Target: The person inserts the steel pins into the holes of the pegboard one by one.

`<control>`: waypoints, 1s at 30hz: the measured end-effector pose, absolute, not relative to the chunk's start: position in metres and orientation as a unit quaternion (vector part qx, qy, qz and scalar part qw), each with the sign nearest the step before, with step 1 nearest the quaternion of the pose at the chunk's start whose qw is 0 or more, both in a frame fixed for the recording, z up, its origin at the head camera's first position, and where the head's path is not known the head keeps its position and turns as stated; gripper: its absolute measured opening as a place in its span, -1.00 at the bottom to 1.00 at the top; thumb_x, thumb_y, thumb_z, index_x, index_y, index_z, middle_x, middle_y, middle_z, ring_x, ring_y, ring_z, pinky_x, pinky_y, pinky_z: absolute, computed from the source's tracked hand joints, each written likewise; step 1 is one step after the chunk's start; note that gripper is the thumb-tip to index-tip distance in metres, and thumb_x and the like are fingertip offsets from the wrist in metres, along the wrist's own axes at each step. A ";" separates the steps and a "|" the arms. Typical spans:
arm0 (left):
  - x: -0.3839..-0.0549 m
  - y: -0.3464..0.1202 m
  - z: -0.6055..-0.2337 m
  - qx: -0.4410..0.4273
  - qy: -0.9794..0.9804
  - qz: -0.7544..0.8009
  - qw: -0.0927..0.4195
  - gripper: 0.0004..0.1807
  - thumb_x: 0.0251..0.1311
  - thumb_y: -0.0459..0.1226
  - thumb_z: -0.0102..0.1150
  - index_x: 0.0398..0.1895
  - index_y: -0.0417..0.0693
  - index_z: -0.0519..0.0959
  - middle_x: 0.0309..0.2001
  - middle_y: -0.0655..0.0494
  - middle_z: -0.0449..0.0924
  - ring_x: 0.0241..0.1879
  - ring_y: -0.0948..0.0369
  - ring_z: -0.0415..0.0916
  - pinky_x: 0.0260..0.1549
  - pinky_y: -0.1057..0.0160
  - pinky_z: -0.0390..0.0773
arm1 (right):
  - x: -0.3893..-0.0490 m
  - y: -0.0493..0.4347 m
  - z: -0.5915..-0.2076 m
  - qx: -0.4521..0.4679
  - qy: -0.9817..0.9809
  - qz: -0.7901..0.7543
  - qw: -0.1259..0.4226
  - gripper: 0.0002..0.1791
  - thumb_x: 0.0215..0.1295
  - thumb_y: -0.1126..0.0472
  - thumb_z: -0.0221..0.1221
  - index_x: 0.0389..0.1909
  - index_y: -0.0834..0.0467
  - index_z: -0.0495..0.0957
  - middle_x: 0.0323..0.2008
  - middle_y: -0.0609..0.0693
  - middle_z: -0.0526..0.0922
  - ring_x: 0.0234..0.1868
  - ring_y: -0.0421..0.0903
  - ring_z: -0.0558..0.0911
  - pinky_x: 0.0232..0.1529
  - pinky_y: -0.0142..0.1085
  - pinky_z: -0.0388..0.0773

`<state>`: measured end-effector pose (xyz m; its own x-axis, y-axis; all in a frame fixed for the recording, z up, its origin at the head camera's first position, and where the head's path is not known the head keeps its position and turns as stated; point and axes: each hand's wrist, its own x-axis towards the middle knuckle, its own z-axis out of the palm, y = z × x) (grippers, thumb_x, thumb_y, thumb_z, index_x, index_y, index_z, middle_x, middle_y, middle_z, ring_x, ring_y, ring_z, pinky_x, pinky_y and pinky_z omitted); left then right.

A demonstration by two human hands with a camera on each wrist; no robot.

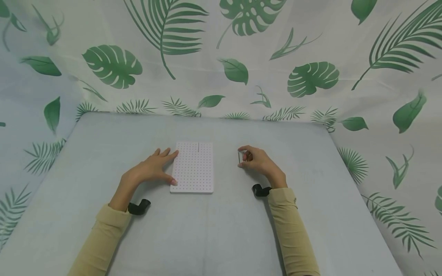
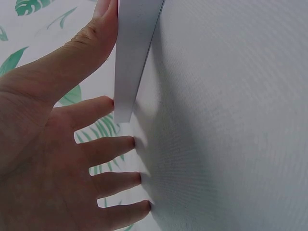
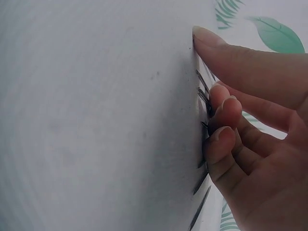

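Note:
A white board (image 1: 192,168) dotted with rows of small holes lies on the table. One thin dark stick (image 1: 198,147) shows near its far edge. My left hand (image 1: 152,166) rests at the board's left side, fingers spread and straight. Its thumb (image 2: 94,41) and index fingertip touch the board's side wall (image 2: 134,53). To the right of the board, my right hand (image 1: 257,159) pinches a thin dark stick (image 1: 239,158) between thumb and index finger. Seen from the right wrist, several thin dark pieces (image 3: 201,204) show beside the curled fingers (image 3: 221,144); I cannot tell which of them are held.
The table (image 1: 207,230) has a pale grey cover. Behind and beside it hangs a white cloth with green leaf prints (image 1: 112,67). Black wrist cameras sit below each hand, the left one (image 1: 139,207) near the board's near left corner.

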<state>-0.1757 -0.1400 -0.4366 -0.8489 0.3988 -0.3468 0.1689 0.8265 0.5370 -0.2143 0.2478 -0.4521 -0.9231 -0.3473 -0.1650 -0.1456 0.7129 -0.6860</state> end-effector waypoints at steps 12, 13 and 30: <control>-0.175 -0.139 -0.434 0.151 0.928 0.249 0.232 0.20 0.02 0.04 0.56 0.65 -0.05 0.06 0.64 -0.31 -0.15 0.59 -0.41 -0.35 0.42 -0.55 -0.10 | -0.215 0.247 -0.453 -0.126 0.917 -0.352 0.142 -0.48 0.22 0.28 0.44 0.17 0.28 0.53 -0.24 0.08 0.56 -0.25 -0.07 0.50 -0.14 -0.24 0.45; -0.175 -0.139 -0.434 0.151 0.928 0.248 0.232 0.20 0.02 0.04 0.56 0.65 -0.05 0.06 0.64 -0.30 -0.15 0.59 -0.40 -0.35 0.42 -0.55 -0.10 | -0.215 0.247 -0.453 -0.123 0.916 -0.354 0.142 -0.49 0.21 0.28 0.44 0.16 0.28 0.54 -0.25 0.08 0.56 -0.25 -0.07 0.50 -0.14 -0.24 0.45; -0.175 -0.139 -0.434 0.151 0.930 0.245 0.229 0.20 0.01 0.04 0.56 0.65 -0.04 0.07 0.64 -0.29 -0.14 0.59 -0.39 -0.35 0.42 -0.55 -0.09 | -0.215 0.244 -0.455 -0.110 0.931 -0.335 0.093 -0.58 0.24 0.26 0.43 0.08 0.25 0.56 -0.22 0.11 0.67 -0.23 -0.02 0.65 -0.18 -0.21 0.57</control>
